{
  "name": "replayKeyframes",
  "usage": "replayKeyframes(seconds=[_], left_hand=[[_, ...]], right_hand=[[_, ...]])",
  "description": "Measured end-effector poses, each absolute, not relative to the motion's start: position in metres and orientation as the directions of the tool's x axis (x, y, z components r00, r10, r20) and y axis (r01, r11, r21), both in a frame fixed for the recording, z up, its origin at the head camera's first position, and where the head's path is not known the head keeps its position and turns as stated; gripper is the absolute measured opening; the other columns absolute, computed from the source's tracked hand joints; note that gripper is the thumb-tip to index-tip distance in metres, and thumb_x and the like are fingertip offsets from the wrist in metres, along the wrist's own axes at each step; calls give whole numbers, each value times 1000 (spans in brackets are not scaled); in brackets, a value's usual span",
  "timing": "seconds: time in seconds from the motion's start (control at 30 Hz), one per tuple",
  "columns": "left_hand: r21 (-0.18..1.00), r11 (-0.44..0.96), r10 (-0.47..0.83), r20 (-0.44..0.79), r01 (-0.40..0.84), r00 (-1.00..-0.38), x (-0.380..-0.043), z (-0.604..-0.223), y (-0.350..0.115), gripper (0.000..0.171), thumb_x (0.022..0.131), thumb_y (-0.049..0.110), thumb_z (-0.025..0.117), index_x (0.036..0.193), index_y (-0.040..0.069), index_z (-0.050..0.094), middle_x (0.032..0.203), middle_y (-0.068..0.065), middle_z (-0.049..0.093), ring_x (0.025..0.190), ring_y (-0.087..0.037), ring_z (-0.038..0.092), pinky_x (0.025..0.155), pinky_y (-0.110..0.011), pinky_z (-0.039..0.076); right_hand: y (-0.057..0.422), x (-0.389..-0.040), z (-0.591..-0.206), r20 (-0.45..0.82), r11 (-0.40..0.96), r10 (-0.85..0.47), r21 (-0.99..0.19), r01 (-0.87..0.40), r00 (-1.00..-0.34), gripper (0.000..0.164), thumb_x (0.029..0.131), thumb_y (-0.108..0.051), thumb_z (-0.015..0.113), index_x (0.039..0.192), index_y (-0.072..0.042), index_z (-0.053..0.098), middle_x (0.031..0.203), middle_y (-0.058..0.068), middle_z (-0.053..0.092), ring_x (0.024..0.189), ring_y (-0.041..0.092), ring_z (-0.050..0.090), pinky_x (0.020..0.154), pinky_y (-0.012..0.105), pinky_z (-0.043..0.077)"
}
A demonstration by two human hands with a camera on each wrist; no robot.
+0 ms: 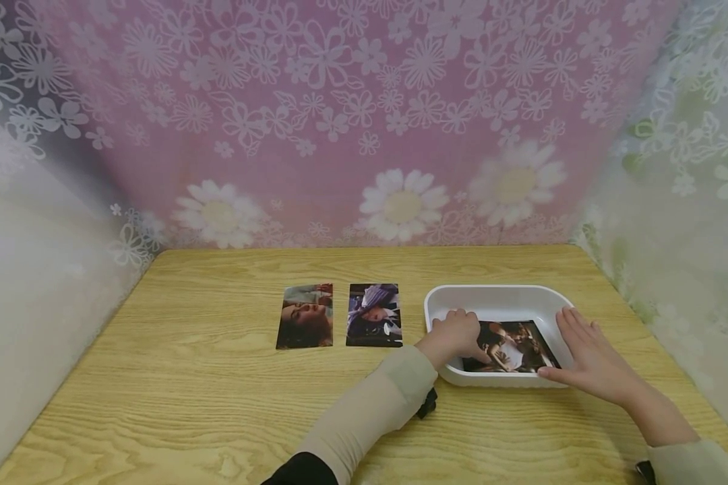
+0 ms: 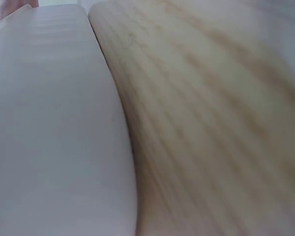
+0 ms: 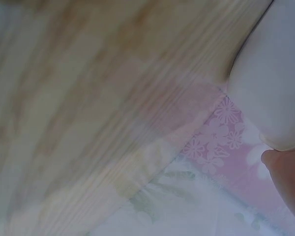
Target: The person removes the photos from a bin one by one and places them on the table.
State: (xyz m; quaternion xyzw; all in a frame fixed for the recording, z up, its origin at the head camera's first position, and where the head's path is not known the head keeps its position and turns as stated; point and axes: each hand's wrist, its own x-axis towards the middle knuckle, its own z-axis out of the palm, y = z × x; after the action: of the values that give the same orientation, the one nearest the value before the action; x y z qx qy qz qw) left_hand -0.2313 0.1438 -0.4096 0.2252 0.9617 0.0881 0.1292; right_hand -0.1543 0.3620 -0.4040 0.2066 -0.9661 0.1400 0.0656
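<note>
A white plastic tray (image 1: pixel 491 293) with rounded corners stands at the right of the table in the head view. Inside it lies a dark photo card (image 1: pixel 512 347) showing figures. My left hand (image 1: pixel 458 333) reaches over the tray's near left side and holds the card's left part, fingers bent, thumb on its surface; the fingertips are partly hidden. My right hand (image 1: pixel 594 360) rests on the tray's right rim, fingers fairly straight and thumb at the front edge. Two more photo cards, a brownish portrait (image 1: pixel 306 316) and a purple one (image 1: pixel 374 314), lie side by side left of the tray.
The wood-grain table (image 1: pixel 188 391) ends at a pink floral curtain (image 1: pixel 340 135) behind and pale floral cloth (image 1: pixel 691 202) on the right. A black strap piece (image 1: pixel 427 403) shows under the left sleeve. Both wrist views mostly show the tray's outer wall (image 2: pixel 54 137) and tabletop.
</note>
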Motion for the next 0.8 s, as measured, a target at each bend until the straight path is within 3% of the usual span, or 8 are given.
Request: replayKeyframes(seconds=[0.47, 0.67, 0.8], left_hand=[[274, 869, 467, -176, 413, -866, -232, -408, 142, 48, 66, 54, 69, 96, 18, 57, 91, 1, 46, 87, -14, 42, 72, -35, 38], [287, 857, 473, -111, 427, -874, -233, -406, 141, 36, 70, 49, 69, 82, 19, 54, 85, 2, 45, 83, -14, 43, 65, -33, 37], [319, 843, 470, -45, 434, -881, -235, -405, 141, 31, 72, 43, 70, 84, 18, 56, 82, 4, 47, 78, -12, 45, 60, -29, 39]], right_hand=[[362, -153, -405, 203, 873, -385, -236, -427, -900, 98, 74, -38, 67, 133, 16, 10, 136, 36, 8, 131, 31, -7, 101, 38, -13], [362, -154, -405, 197, 876, -383, -234, -423, -903, 99, 74, -39, 67, 133, 17, 11, 136, 37, 9, 131, 31, -6, 101, 39, -13], [362, -154, -405, 195, 877, -380, -236, -420, -904, 99, 74, -39, 67, 132, 17, 11, 135, 37, 9, 131, 31, -7, 101, 40, -13]])
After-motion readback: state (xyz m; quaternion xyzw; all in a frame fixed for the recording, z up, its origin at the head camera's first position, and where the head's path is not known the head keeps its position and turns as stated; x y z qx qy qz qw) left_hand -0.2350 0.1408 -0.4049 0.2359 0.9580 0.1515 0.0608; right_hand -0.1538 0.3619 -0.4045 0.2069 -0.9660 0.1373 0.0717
